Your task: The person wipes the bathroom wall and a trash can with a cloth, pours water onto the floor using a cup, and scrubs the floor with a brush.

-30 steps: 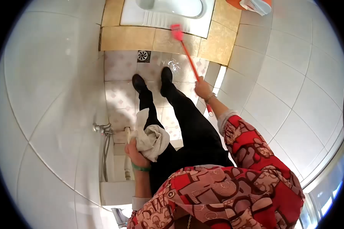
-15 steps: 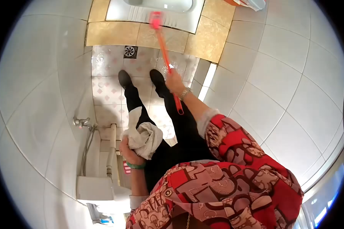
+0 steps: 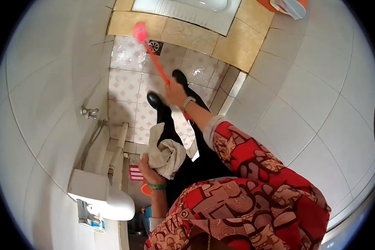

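My right hand [image 3: 177,92] is wrapped round the handle of a long pink-red brush [image 3: 157,64]. The brush reaches forward and to the left, its bright pink head over the front of the tiled step, close to the floor drain [image 3: 155,46]. Whether the head touches the step I cannot tell. A crumpled off-white cloth [image 3: 169,158] is gripped in my left hand [image 3: 153,174], held near my left thigh with one end hanging forward. The cloth hides some of the left fingers.
Ahead, a white squat toilet [image 3: 187,18] sits in a yellow tiled step [image 3: 237,46]. A tap [image 3: 88,112] juts from the left wall above a hose. A white basin [image 3: 121,206] stands at lower left. An orange bin [image 3: 275,6] is at top right. The floor tiles shine.
The brush head has swung left from the toilet's front edge toward the drain side, with my right hand moving left too. My feet and view have shifted; the cloth stays in my left hand.
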`<state>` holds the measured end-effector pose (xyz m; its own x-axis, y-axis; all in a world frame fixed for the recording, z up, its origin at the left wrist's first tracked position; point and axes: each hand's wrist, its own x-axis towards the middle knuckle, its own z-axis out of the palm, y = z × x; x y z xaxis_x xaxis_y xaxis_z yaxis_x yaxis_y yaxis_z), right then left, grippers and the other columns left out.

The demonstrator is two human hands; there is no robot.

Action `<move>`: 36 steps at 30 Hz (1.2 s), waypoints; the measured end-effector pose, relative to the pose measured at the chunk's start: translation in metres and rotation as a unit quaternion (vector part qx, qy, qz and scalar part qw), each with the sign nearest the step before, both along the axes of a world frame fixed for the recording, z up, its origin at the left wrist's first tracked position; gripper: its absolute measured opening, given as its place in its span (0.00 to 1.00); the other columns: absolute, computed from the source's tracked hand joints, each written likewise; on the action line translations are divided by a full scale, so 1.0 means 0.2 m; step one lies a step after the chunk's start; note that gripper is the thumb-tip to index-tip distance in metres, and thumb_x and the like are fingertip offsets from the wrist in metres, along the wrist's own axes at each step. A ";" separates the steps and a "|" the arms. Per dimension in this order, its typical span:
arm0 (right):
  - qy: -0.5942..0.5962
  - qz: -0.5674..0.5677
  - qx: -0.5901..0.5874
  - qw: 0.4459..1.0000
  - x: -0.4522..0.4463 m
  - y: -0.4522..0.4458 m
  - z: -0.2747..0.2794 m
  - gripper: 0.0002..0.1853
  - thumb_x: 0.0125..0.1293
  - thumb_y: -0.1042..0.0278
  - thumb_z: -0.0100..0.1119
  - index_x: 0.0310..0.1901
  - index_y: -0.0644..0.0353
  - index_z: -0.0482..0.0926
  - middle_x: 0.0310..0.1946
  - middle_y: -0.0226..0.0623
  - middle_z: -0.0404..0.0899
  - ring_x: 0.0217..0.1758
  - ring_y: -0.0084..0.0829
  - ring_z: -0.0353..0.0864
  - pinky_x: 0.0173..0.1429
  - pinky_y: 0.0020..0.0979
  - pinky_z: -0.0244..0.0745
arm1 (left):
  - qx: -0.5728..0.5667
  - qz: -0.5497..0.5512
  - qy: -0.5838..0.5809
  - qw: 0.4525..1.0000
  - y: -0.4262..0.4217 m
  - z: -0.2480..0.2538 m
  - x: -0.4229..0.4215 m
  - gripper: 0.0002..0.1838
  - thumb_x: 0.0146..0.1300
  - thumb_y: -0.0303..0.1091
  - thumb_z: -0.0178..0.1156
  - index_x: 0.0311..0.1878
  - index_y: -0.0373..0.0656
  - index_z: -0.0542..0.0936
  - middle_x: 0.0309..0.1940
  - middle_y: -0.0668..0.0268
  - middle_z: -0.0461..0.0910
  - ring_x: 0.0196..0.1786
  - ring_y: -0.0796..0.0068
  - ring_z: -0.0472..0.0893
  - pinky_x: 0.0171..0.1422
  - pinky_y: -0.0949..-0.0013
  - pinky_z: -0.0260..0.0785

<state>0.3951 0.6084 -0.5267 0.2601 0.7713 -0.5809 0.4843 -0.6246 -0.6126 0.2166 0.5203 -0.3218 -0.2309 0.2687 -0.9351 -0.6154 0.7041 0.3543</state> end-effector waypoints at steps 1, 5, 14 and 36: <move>0.050 -0.075 -0.020 0.996 0.10 0.04 0.03 0.12 0.60 0.65 0.46 0.42 0.63 0.64 0.26 0.58 0.74 0.33 0.59 0.74 0.37 0.50 0.69 | -0.006 -0.019 -0.008 1.000 0.07 0.08 0.06 0.17 0.59 0.42 0.49 0.39 0.36 0.75 0.36 0.62 0.75 0.41 0.71 0.75 0.47 0.68 0.68; -0.048 -0.070 -0.023 0.996 0.29 0.15 -0.08 0.13 0.61 0.67 0.45 0.41 0.66 0.61 0.23 0.58 0.73 0.28 0.58 0.74 0.32 0.50 0.70 | -0.023 0.049 -0.023 0.998 0.02 0.08 0.05 0.18 0.59 0.43 0.49 0.39 0.35 0.74 0.37 0.62 0.75 0.40 0.70 0.75 0.46 0.68 0.68; -0.016 0.268 -0.087 0.959 -0.16 -0.13 0.04 0.11 0.54 0.67 0.48 0.31 0.68 0.75 0.32 0.54 0.73 0.41 0.49 0.74 0.44 0.43 0.71 | 0.051 0.043 0.000 0.998 -0.24 0.09 -0.18 0.18 0.59 0.42 0.49 0.37 0.33 0.74 0.33 0.61 0.76 0.34 0.71 0.76 0.40 0.69 0.69; 0.301 0.038 -0.337 0.891 -0.96 -0.28 0.13 0.04 0.56 0.74 0.47 0.28 0.65 0.66 0.16 0.38 0.69 0.13 0.29 0.69 0.11 0.30 0.61 | 0.070 0.231 -0.070 0.968 -0.92 0.06 -0.63 0.28 0.59 0.49 0.43 0.54 0.36 0.68 0.49 0.55 0.73 0.50 0.58 0.74 0.57 0.58 0.67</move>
